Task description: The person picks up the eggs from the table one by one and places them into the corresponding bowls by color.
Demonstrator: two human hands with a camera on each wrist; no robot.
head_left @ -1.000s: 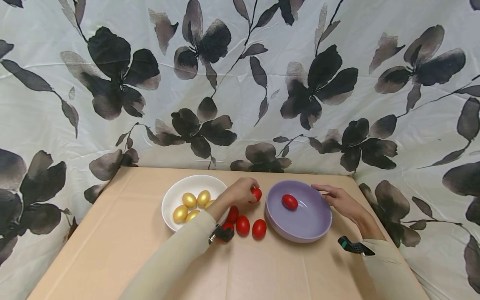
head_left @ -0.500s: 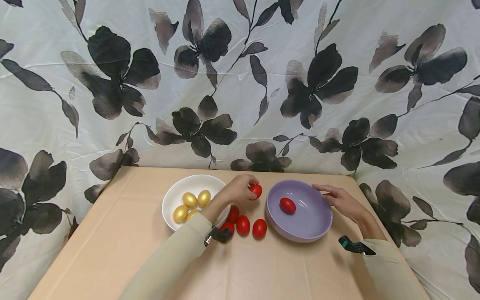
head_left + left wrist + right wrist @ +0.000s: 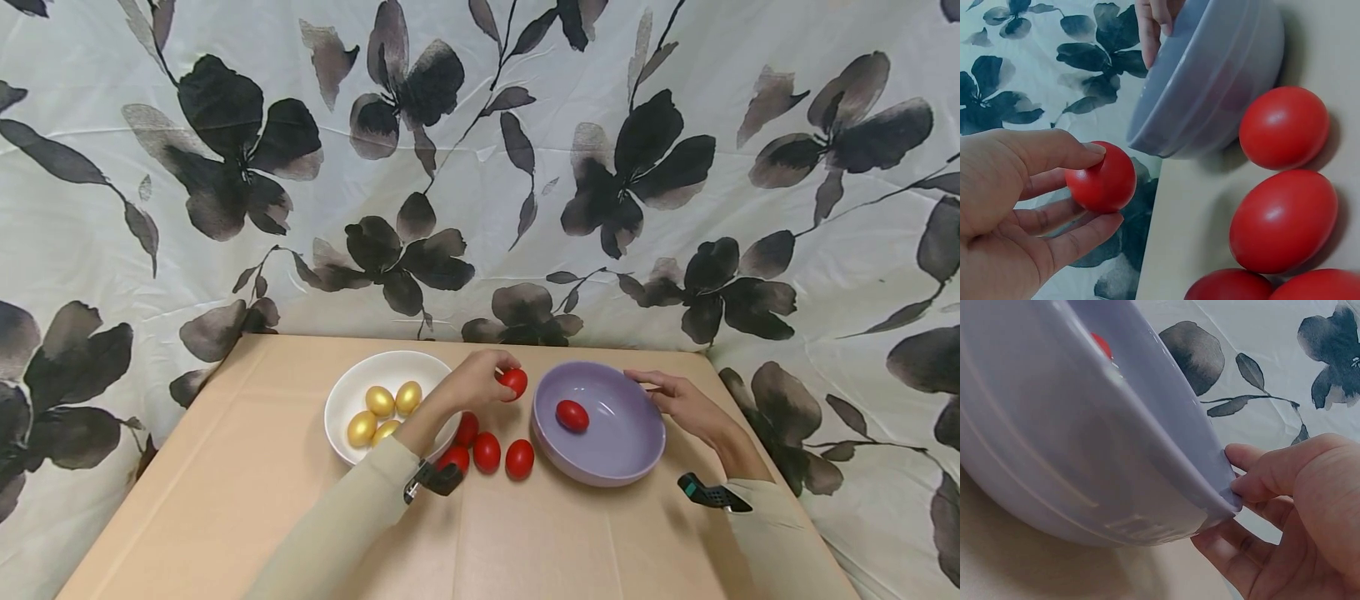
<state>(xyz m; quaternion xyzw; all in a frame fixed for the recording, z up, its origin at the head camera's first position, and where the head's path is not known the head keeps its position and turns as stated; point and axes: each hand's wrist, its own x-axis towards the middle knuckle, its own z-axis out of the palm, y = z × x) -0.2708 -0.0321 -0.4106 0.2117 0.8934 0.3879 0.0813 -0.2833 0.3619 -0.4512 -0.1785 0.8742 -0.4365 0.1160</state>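
Note:
My left hand [image 3: 474,383] pinches a red egg [image 3: 1102,178] between thumb and fingers, held up just left of the purple bowl [image 3: 598,462]. On the bowl's right rim my right hand [image 3: 678,406] holds on, its thumb inside the wall and fingers outside in the right wrist view. Inside that bowl lies one red egg [image 3: 572,416], toward the left. Several more red eggs [image 3: 487,452] sit on the table between the two bowls; the left wrist view shows them large at its right side. One is partly covered by the left wrist's camera.
A white bowl [image 3: 339,417] at the left holds several gold eggs [image 3: 380,402], some partly hidden by my left forearm. The beige table [image 3: 525,550] ends at the back against a floral cloth [image 3: 525,208].
The red egg in the purple bowl has rolled slightly left. My left hand stays nearly in place with its egg, the forearm shifting a little left. My right hand stays at the rim.

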